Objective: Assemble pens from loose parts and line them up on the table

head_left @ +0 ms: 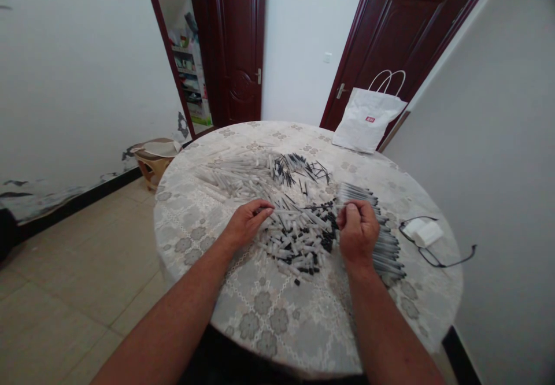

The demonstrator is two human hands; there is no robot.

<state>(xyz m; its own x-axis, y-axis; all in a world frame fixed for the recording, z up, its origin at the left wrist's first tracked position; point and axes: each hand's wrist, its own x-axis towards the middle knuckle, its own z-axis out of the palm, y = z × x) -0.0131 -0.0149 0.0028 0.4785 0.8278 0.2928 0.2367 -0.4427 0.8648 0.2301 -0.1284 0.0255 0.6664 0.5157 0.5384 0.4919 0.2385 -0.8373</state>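
Observation:
Above a heap of pen parts, my left hand (249,221) pinches the end of a clear pen barrel (288,210) between thumb and fingers. My right hand (358,228) is closed on the far end of a thin black pen refill (318,206), which lines up with the barrel; whether its tip is inside I cannot tell. Below lie short clear caps (286,253) mixed with small black plugs (330,223). Loose clear barrels (234,174) and dark refills (284,168) are piled farther back. A row of pens (388,255) lies beside my right hand.
A patterned cloth covers the round table (260,321). Black-framed glasses (437,263) and a folded white tissue (425,232) lie on the right. A white paper bag (368,120) stands at the back right. A stool (154,156) is on the floor at left.

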